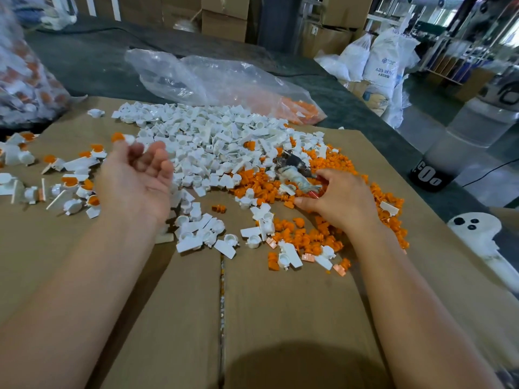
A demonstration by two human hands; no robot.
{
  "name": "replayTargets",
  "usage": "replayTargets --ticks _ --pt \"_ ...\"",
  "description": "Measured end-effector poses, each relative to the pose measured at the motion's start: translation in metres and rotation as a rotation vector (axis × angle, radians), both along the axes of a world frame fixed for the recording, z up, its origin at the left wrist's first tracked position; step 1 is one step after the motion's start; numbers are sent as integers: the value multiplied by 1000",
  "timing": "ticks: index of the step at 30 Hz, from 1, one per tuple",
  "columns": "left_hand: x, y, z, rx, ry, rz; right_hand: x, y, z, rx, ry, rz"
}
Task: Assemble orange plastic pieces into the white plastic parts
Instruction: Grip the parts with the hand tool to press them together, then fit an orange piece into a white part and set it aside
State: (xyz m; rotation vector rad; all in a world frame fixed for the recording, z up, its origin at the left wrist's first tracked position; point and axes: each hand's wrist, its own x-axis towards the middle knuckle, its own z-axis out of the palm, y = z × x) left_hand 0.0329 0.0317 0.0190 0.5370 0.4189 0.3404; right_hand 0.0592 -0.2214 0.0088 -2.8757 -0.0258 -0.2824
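One orange-capped white part point(123, 138), by left fingers point(157, 157)

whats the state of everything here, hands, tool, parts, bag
left hand: palm up, fingers relaxed
right hand: fingers curled round the tool's red handle
tool: cloth-wrapped, head lying on the heaps
white parts: loose heap, unassembled
orange pieces: loose, unassembled
finished pieces: orange fitted in white, scattered at left
clear bag: slumped, mostly empty, some orange pieces inside

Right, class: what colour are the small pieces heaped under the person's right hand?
The pieces under the right hand are orange; head view shows it best.
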Motion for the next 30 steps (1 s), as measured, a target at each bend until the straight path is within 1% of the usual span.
replayTargets --ticks 5,7,8,9,10,13,14,15,16,18,19,21,26,30 --pt "2 15 0 -47 40 140 2 0 -1 -20 40 -4" --pt "2 15 0 34 65 115 2 1 -1 -31 52 0" --pt "2 12 1 149 94 77 2 1 -1 -38 59 3" --pt "2 8 1 316 125 33 2 2 -1 -44 66 5" --pt "0 3 1 525 148 -3 2 2 -1 -49 72 8" --pt "-4 -11 -8 1285 134 -47 3 2 -1 -45 84 11" --pt "-6 -14 -11 1519 143 -64 2 2 -1 -45 91 10" --pt "-6 -16 -14 1710 173 -85 2 2 -2 -48 99 9" --pt "-3 -17 -17 1850 209 -118 2 2 -2 -54 105 8" --pt "1 -17 -20 2028 284 -182 2 3 -2 -57 112 13" --pt "2 -18 -21 2094 317 -198 1 3 -2 -53 117 16" --pt "3 -18 -22 2156 357 -212 1 3 -3 -35 129 20" --pt "2 -19 -23 2161 340 -167 1 4 -3 -10 129 13" --pt "2 -20 -22 2185 365 -192 1 5 -3 -19 125 14"
